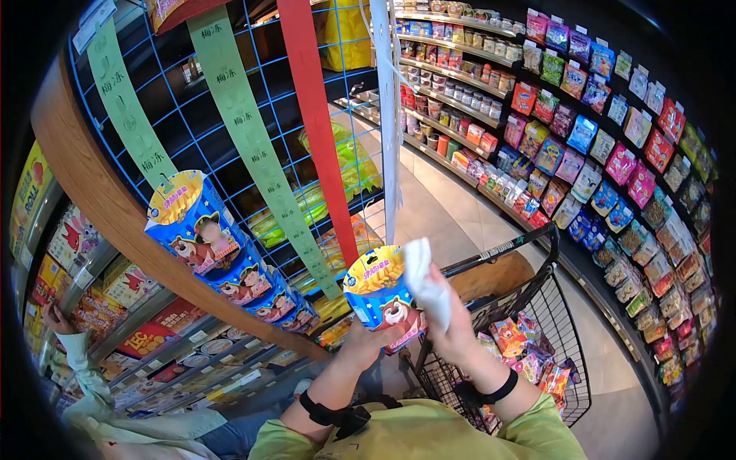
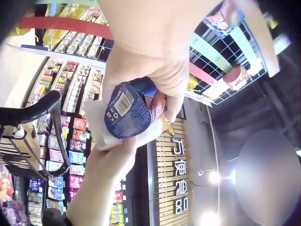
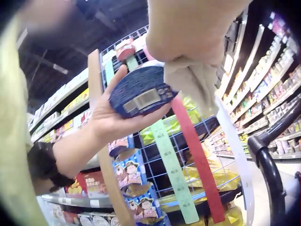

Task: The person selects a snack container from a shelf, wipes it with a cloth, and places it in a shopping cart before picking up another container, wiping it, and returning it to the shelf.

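Note:
A blue snack pouch with a bear picture [image 1: 386,285] is gripped in the left hand [image 1: 363,342], its thumb across the front. The right hand [image 1: 454,326] holds a crumpled white cloth or tissue [image 1: 426,277] against the pouch's upper right edge. In the left wrist view the dark blue barcoded bottom [image 2: 127,112] lies between both hands, with the white cloth [image 2: 97,123] beside it. From the right wrist view, the left hand's fingers curl round the pouch bottom [image 3: 141,92], and the right hand [image 3: 197,35] is above with the cloth [image 3: 194,84].
Matching pouches [image 1: 201,230] hang in a column on a blue wire rack, beside green strips [image 1: 244,123] and a red strip [image 1: 313,115]. A black shopping cart [image 1: 567,330] with snack bags stands at the right. Another person's hand [image 1: 57,318] is at the left shelf; stocked shelves curve along the right.

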